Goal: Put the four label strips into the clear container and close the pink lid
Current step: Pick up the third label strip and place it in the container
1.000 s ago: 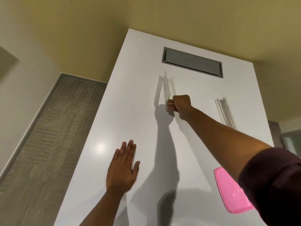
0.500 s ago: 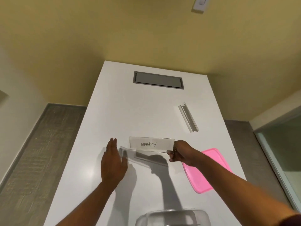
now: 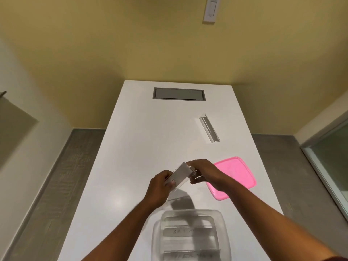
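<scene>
My fingers (image 3: 165, 178) of both hands pinch one label strip (image 3: 178, 176). Clear container (image 3: 192, 236) just below holds two strips. Fourth strip (image 3: 209, 127) far beyond; pink lid (image 3: 235, 178) right, off.

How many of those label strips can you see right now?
4: one held in both hands, one lying far right on the table, and two blurry ones inside the clear container. More could be hidden there.

A grey recessed panel (image 3: 179, 94) is set into the far end of the white table (image 3: 143, 147). Beyond the table, a white wall switch (image 3: 211, 10) is mounted on the yellow wall (image 3: 131, 44).
</scene>
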Available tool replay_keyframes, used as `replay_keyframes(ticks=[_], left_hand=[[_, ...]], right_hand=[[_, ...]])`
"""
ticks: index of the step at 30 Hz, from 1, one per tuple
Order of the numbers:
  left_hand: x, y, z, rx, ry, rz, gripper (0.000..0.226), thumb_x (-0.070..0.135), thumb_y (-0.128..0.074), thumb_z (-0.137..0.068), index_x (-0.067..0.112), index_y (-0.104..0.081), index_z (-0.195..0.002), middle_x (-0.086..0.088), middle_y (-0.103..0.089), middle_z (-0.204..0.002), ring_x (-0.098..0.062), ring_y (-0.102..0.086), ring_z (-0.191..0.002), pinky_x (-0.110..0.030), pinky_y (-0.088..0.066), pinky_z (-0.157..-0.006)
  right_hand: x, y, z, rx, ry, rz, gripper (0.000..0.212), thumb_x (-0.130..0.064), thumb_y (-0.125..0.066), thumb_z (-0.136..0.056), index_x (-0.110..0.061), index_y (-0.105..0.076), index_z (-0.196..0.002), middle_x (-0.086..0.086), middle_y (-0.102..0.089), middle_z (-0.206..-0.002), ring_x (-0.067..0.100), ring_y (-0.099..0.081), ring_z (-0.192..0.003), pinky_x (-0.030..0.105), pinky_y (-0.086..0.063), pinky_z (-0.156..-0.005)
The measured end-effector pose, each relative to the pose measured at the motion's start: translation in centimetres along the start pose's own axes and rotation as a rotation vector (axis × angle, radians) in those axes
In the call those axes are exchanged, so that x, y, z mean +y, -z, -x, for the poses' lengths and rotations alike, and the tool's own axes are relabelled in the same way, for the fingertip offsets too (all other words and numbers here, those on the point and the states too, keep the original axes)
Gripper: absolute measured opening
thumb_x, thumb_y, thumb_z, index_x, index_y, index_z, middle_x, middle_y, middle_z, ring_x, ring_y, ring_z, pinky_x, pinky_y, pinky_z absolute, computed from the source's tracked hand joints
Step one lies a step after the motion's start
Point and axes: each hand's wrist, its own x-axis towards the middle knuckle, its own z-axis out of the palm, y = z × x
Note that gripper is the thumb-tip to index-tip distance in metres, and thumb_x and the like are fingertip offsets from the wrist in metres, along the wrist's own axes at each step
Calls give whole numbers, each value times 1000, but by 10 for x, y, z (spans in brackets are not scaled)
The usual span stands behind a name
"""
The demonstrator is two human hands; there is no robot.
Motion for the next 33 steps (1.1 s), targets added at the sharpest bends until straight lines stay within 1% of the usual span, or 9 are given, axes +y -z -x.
replay_keyframes(ticks=[4,8,15,19,22,24,26,28,33], left_hand=[[5,-8,26,57,117,296,15,11,-53,-98,19,-65,-99,-1,-71,-94,-19,-64,-83,-34,-51,-72],[14,-27,43,38,212,684,17,7,-51,-102,10,-62,-115,-13,-73,-114,-29,-69,-108,-46,-56,-94],[18,-52,67,-12,332,994,25,2,-48,-102,6,-58,-124,-20,-69,-123,-33,-68,-113,-55,-56,-96],[15,-54,74,26,302,728,32,10,-58,-99,14,-52,-130,-15,-59,-135,-28,-66,-116,-49,-58,-96],[9,-53,80,313,249,331,84,14,-74,-88,20,-21,-153,-7,-30,-151,-23,-49,-132,-43,-47,-109],[-4,-46,85,385,-12,-67,98,18,-77,-85,21,-11,-158,0,-17,-159,-14,-27,-144,-33,-31,-118],[-17,-39,87,255,-333,-423,81,21,-68,-90,26,-22,-157,7,-23,-163,-12,-13,-152,-29,-19,-121],[-30,-36,89,56,-470,-574,58,21,-58,-94,28,-41,-149,11,-39,-157,-14,-14,-155,-33,-12,-126],[-57,-44,99,-97,-340,-699,39,37,-60,-93,39,-55,-132,22,-60,-135,-5,-51,-132,-40,-9,-127]], right_hand=[[28,-18,25,71,164,47,38,-58,-51,-98,-36,-64,-125,-8,-71,-115,13,-68,-107,38,-55,-96],[71,-36,53,140,329,389,63,-48,-75,-89,-30,-52,-144,-14,-59,-137,0,-60,-121,29,-55,-100],[108,-35,80,269,400,475,49,-37,-72,-91,-38,-59,-137,-20,-70,-128,-4,-67,-110,26,-59,-91],[117,-23,85,286,386,590,50,-31,-72,-87,-45,-60,-134,-20,-74,-120,-4,-70,-97,22,-58,-82],[121,-10,90,252,367,702,54,-32,-72,-85,-52,-57,-132,-23,-75,-114,-1,-70,-90,19,-56,-78],[128,-4,91,229,352,782,55,-31,-73,-85,-48,-59,-135,-21,-75,-118,3,-71,-96,17,-52,-81],[137,0,91,227,330,844,55,-28,-74,-86,-43,-60,-138,-18,-74,-122,5,-71,-104,17,-49,-84],[148,0,93,215,339,937,55,-24,-73,-88,-43,-60,-138,-18,-74,-123,8,-69,-110,20,-49,-87],[169,-3,97,183,406,1111,55,-16,-72,-85,-37,-62,-134,-13,-71,-131,15,-71,-112,32,-56,-92]])
